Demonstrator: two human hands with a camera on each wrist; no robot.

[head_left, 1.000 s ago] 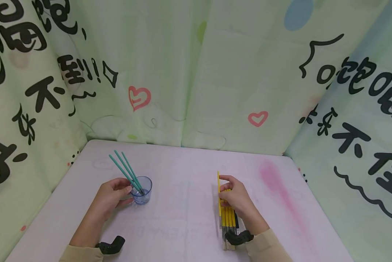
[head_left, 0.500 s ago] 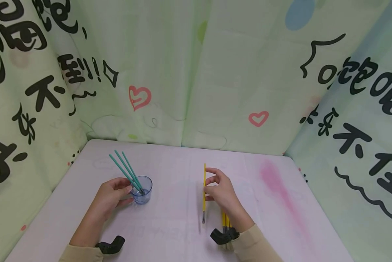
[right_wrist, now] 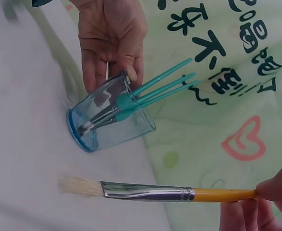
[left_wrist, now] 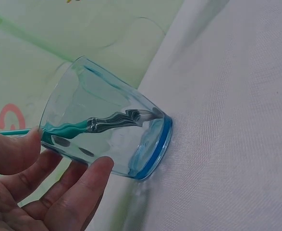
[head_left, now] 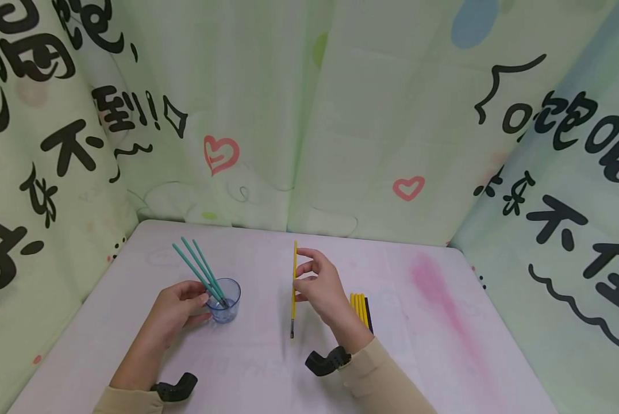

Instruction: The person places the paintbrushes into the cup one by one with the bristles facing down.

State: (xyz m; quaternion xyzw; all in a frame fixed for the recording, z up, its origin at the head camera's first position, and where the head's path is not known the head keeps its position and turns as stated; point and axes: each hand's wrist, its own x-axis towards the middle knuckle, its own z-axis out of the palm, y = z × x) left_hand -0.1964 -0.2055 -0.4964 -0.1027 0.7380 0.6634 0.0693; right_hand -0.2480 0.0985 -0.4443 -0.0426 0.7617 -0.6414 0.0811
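My left hand holds the clear blue cup by its near side, thumb at the rim and fingers against the wall. The cup stands upright on the table. Inside it lean 3 teal-handled paintbrushes, bristles down at the bottom. Near the table's middle, my right hand pinches a yellow-handled paintbrush between thumb and fingers. It is raised, its pale bristles pointing down, to the right of the cup and apart from it.
Several yellow-handled paintbrushes and a dark-handled one lie side by side, partly hidden by my right arm. A pale cloth covers the table, with a pink streak at right. Printed curtains enclose the back and sides.
My right hand has lifted one yellow paintbrush off the row and carried it leftward and farther from me, closer to the cup. The left hand and cup have not moved.
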